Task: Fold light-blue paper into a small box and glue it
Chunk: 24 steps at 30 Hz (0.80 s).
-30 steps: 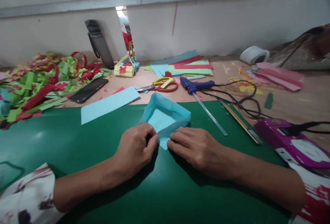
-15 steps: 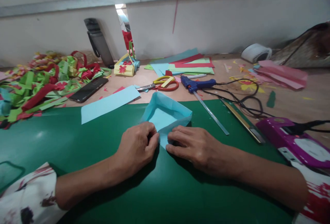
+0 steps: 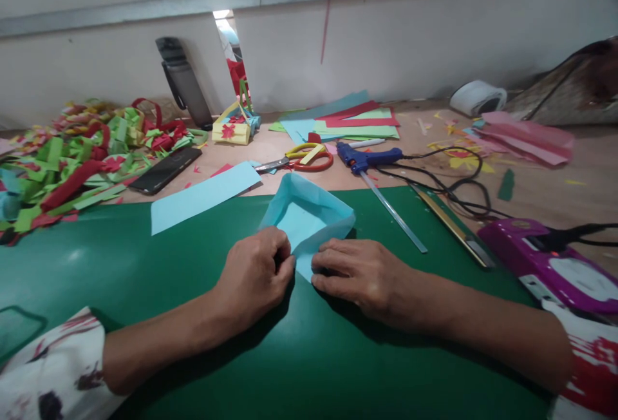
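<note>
A light blue paper box (image 3: 309,214), half folded with raised walls, rests on the green cutting mat (image 3: 145,259). My left hand (image 3: 253,272) is curled and pinches the box's near corner. My right hand (image 3: 360,272) lies beside it with fingers pressed down flat on the paper's near flap. Both hands touch the same near edge, almost meeting. A loose light blue paper strip (image 3: 205,196) lies on the mat to the left of the box.
Scissors (image 3: 302,159), a blue glue gun (image 3: 369,157) with black cord, a metal ruler (image 3: 451,227) and a purple tool (image 3: 545,262) lie right. Paper scraps (image 3: 77,156), a phone (image 3: 165,170), a dark bottle (image 3: 183,78) and coloured sheets (image 3: 347,120) sit behind.
Both hands stay on the box's near corner. The right fingers have slid slightly left along the flap. The view shifted a little.
</note>
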### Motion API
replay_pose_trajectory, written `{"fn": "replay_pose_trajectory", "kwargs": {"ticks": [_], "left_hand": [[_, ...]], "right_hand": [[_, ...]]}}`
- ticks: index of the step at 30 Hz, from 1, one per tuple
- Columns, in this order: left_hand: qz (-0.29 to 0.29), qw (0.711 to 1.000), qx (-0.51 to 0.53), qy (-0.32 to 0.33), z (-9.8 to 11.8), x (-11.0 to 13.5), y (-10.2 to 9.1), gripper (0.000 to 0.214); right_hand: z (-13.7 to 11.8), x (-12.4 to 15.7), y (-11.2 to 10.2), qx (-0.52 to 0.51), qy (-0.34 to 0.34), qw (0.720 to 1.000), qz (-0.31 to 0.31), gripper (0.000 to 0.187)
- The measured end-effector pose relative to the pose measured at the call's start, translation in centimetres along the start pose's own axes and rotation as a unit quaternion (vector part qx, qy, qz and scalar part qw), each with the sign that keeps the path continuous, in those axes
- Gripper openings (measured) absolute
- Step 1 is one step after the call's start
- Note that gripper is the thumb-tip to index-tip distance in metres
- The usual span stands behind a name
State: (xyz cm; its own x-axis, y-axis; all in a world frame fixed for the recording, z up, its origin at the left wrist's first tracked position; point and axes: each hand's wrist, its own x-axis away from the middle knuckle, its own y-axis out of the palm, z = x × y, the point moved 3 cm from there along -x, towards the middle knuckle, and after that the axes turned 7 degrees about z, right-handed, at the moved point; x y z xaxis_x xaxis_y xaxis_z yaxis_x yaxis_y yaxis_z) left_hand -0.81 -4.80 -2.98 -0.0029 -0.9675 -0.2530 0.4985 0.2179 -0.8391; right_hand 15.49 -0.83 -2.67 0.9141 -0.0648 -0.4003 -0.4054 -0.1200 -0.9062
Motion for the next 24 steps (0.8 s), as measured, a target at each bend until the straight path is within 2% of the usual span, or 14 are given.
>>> {"fn": "replay_pose_trajectory", "kwargs": {"ticks": [5, 7, 9, 12, 15, 18, 21, 24], "left_hand": [[0.008, 1.0, 0.009, 0.007, -0.1, 0.1, 0.0, 0.006], [0.022, 0.999, 0.014, 0.031, -0.2, 0.5, -0.2, 0.011], [0.051, 0.996, -0.001, 0.079, -0.2, 1.1, -0.5, 0.015], [0.074, 0.977, -0.034, 0.195, 0.5, 2.3, -0.8, 0.011], [0.016, 0.965, -0.067, 0.254, 1.5, 3.1, -0.6, 0.015], [-0.075, 0.965, -0.102, 0.228, 2.1, 3.2, -0.3, 0.022], [-0.128, 0.962, -0.111, 0.216, 2.4, 3.2, -0.3, 0.026], [-0.137, 0.959, -0.115, 0.222, 2.4, 3.2, -0.3, 0.028]], "right_hand": [[-0.1, 0.0, -0.1, -0.014, -0.003, 1.0, -0.022, 0.03], [-0.1, 0.1, -0.2, -0.017, -0.002, 1.0, -0.026, 0.03], [-0.1, 0.1, -0.1, -0.017, 0.001, 0.999, -0.028, 0.028], [0.0, 0.2, 0.0, -0.018, 0.005, 0.999, -0.032, 0.025], [0.0, 0.1, 0.1, -0.014, 0.006, 1.0, -0.027, 0.025], [-0.2, 0.2, 0.0, -0.009, 0.01, 1.0, -0.003, 0.026], [0.2, 0.6, -0.4, 0.001, 0.069, 0.995, 0.074, 0.027], [0.6, 1.1, -0.8, 0.025, 0.13, 0.983, 0.129, 0.026]]}}
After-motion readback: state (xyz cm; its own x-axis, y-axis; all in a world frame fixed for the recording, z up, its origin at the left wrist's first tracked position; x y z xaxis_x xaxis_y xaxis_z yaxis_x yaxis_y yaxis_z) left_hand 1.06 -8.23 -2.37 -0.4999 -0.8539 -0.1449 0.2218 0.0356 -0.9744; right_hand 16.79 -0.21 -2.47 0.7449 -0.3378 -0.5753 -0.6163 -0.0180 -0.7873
